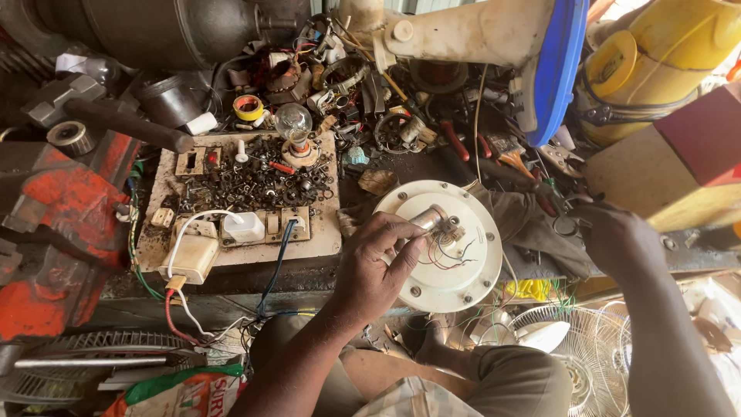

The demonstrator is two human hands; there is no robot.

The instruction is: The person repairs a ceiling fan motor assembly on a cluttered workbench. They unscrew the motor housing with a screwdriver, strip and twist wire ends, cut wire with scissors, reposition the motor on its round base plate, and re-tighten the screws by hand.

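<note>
A round cream fan motor housing [471, 266] lies on a cluttered workbench, with a metal shaft hub [434, 220] and thin wires at its middle. My left hand [374, 262] rests on the housing's left side, fingers closed around the hub. My right hand [614, 235] reaches to the right among tools, fingers curled near a dark tool; what it grips is hidden.
A wooden switchboard [231, 255] carries sockets, a bulb [293, 122] and a heap of nuts and screws. A red vise [58, 224] stands at left. A yellow container [664, 54] and a white-and-blue fan body [509, 38] sit behind. A wire fan guard [571, 347] lies below.
</note>
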